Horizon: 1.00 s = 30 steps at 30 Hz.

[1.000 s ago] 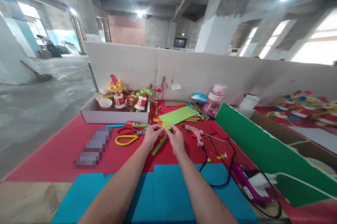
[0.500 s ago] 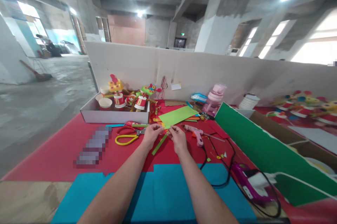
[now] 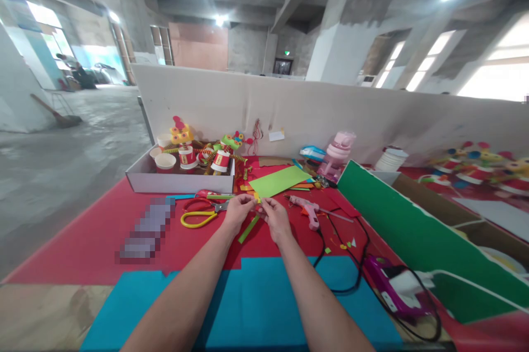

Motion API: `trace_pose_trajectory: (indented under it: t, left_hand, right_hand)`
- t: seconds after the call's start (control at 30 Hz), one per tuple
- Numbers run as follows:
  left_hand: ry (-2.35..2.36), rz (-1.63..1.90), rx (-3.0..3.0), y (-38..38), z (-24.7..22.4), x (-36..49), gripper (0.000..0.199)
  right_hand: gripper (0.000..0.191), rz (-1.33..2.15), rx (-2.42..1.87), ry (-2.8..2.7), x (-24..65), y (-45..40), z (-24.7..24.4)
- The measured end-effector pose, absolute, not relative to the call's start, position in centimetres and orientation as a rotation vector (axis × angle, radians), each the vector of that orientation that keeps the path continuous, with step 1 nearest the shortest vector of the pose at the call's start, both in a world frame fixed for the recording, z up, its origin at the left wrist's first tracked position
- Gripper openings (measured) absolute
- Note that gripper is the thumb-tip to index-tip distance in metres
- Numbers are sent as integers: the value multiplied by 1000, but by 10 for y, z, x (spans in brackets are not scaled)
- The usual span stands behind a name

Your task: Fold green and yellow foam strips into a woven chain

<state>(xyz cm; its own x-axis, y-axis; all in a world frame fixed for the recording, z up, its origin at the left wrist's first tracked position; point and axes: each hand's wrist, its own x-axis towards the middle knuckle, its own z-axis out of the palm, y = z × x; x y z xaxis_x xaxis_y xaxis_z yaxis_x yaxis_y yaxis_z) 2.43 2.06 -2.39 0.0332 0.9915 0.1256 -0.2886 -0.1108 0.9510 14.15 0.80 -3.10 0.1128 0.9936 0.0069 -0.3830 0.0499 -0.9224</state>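
Bench [image 3: 82, 236], red covering, bare strip at the near left corner. White partition [image 3: 198, 98], upright along the bench's far edge.

Green-sided box [image 3: 397, 236], open-topped, along the right part of the bench, reaching toward the near right corner.

Blue sheets [image 3: 256, 308], flat along the near edge, under the forearms.

White tray box [image 3: 182, 184], at the far left corner; contains paper cups [image 3: 165, 162] and cup-bodied figures [image 3: 188, 156] with striped arms.

Light-green sheet [image 3: 281, 180], flat, toward the far edge from the hands.

Pink bottle [image 3: 341, 148], upright near the far edge, left of the green-sided box's far corner.

Oblong object [image 3: 144, 231], toward the left edge; blurred, identity not discernible.

Purple power strip [image 3: 397, 291], toward the near right corner, white plug seated in it.

Left hand [image 3: 239, 213] and right hand [image 3: 275, 217], mid-bench, nearly meeting; thumb and fingers of each drawn narrow, pinching the yellow piece between them. Fine detail of the grip too small to tell.

Cutters [image 3: 202, 214], one red handle, one yellow; left of the left hand.

Pink glue gun [image 3: 309, 211], on its side, right of the right hand.

Green strip [image 3: 248, 231], slantwise, just on the near side of the fingers.

Paper scraps [image 3: 328, 250], loose, just beyond the blue sheets.

Yellow piece [image 3: 257, 197], at the fingertips, before the light-green sheet's near edge.
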Motion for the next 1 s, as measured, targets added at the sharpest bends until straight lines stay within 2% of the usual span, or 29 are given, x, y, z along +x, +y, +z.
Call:
trace_pose_trajectory:
  t: [0.3, 1.0]
  left_hand:
    - [905, 1374, 1079, 21, -26, 25, 19]
    - [824, 1369, 1035, 22, -31, 25, 32]
  right_hand:
    - [36, 1237, -978, -867, 140, 4, -27]
    - [33, 1016, -1061, -989, 141, 6, -30]
